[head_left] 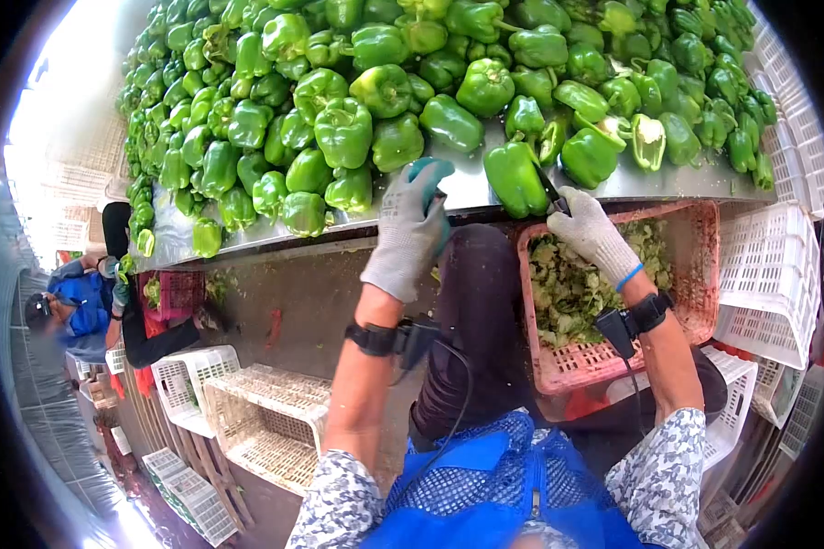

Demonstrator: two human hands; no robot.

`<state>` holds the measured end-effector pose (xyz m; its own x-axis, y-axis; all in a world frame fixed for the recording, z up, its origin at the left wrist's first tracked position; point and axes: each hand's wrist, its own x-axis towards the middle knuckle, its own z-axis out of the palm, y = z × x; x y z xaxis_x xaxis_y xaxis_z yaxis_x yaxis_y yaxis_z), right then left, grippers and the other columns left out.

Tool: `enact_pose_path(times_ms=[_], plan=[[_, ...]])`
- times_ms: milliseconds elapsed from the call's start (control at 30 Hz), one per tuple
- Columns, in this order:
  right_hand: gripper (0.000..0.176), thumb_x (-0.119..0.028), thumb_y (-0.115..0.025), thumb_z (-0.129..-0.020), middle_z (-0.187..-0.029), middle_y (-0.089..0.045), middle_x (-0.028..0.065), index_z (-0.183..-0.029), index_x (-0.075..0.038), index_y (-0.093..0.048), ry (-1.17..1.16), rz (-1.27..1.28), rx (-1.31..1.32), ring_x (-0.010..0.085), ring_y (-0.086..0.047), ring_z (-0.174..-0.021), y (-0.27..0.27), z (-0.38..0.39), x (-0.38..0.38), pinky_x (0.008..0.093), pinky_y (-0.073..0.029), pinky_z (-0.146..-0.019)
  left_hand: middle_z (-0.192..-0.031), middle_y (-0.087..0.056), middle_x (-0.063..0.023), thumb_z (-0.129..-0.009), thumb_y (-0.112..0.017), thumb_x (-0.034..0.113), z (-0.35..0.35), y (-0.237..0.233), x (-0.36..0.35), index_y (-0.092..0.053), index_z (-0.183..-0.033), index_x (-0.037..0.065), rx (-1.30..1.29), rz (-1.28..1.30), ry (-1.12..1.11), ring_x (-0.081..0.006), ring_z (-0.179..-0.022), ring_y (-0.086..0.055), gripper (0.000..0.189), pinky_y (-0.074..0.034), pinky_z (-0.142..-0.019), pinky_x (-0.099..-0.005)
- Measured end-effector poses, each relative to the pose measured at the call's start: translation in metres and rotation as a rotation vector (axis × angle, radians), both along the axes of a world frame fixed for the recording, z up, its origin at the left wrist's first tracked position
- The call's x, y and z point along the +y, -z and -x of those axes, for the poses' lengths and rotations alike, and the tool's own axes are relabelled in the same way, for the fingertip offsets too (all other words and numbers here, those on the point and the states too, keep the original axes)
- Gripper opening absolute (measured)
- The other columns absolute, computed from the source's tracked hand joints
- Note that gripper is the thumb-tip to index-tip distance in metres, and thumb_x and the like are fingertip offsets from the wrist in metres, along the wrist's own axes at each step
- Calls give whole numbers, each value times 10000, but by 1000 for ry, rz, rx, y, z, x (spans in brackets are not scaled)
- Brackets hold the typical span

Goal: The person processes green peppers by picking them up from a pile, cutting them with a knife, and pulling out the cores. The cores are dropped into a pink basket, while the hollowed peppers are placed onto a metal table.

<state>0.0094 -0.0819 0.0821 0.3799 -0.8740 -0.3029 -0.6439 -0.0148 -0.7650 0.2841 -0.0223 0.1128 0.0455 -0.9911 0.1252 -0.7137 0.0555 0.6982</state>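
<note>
My left hand [407,229], in a grey glove with teal fingertips, is at the front edge of the metal table [471,197]. Its fingers are curled and whatever they hold, if anything, is too small to name. My right hand [590,224], in a grey glove with a blue band, grips a dark-handled knife [549,188]. The blade lies against the right side of a whole green pepper [516,178] at the table edge. Just right of it are another pepper [590,157] and a cut-open half [648,143] showing its pale inside.
A large heap of green peppers [343,133] covers the table. Below my right hand stands a pink basket [618,361] of green scraps. White crates [769,265] stand at the right, another crate [265,421] at lower left. A co-worker [82,306] sits at far left.
</note>
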Motion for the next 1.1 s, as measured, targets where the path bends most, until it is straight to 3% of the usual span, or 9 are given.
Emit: enact_pose_path(times_ms=[100, 167, 233, 267, 400, 467, 533, 700, 1100], plan=[[330, -223, -605, -838, -885, -619, 304, -1000, 61, -564, 9, 19, 13, 447, -633, -852, -2, 1, 3, 482, -494, -774, -1227, -641, -100, -801, -701, 109, -17, 47, -2, -656, -1196, 126, -491, 311, 179, -335, -1122, -608, 399, -480, -990, -469], [320, -219, -600, -838, -871, -618, 306, -987, 62, -560, 22, 20, 15, 454, -628, -844, 5, 3, 1, 490, -491, -777, -1271, -640, -79, -785, -744, 171, -40, 39, 47, -666, -1198, 171, -616, 89, 164, -294, -1157, -607, 421, -479, -993, -444], [318, -219, -602, -841, -865, -621, 310, -984, 62, -560, 35, 17, -7, 460, -630, -840, 9, 2, 1, 496, -494, -777, -1327, -618, -44, -801, -728, 271, -70, -2, 90, -652, -1210, 172, -894, -655, -72, -252, -1218, -580, 427, -428, -1039, -437], [317, -219, -603, -842, -862, -622, 311, -983, 61, -560, 41, 15, -18, 463, -630, -837, 11, 2, 2, 498, -496, -777, -1254, -649, -36, -813, -699, 262, -86, 6, 120, -656, -1188, 161, -976, -514, -216, -240, -1178, -604, 390, -411, -1048, -437], [331, -225, -605, -850, -863, -638, 309, -1006, 65, -576, 54, -15, -12, 448, -653, -831, 0, -3, 6, 480, -514, -766, -1171, -676, -146, -900, -581, 59, -64, -21, 111, -613, -1294, 56, -106, -225, -312, -316, -1106, -635, 395, -483, -990, -436], [341, -227, -604, -851, -859, -647, 309, -1018, 70, -586, 89, -127, -3, 440, -665, -826, -15, -6, 8, 473, -521, -765, -1223, -647, -189, -946, -535, 28, -24, -15, 73, -541, -1387, 37, 83, -8, -150, -322, -1126, -618, 440, -487, -987, -396], [350, -216, -597, -850, -895, -652, 329, -1030, 84, -597, 55, 8, 22, 445, -672, -857, -12, -7, 9, 475, -525, -794, -1380, -553, -229, -979, -550, 104, 33, -13, 27, -479, -1451, 49, -51, 275, -47, -349, -1261, -551, 481, -462, -1048, -423], [346, -225, -594, -866, -1004, -640, 364, -1042, 72, -615, 35, 210, 83, 505, -625, -1018, 6, -7, 11, 535, -504, -887, -1576, -346, -232, -956, -572, 350, 128, 34, -60, -341, -1538, 61, -434, 106, -182, -443, -1428, -345, 689, -278, -1188, -496], [426, -306, -632, -913, -880, -694, 282, -1176, 7, -513, 150, 74, 436, 485, -680, -873, 10, -36, 53, 555, -544, -780, -1482, -422, -263, -930, -578, 239, 105, 69, -71, -408, -1437, -20, -160, 390, -162, -448, -1327, -444, 595, -364, -1132, -498]])
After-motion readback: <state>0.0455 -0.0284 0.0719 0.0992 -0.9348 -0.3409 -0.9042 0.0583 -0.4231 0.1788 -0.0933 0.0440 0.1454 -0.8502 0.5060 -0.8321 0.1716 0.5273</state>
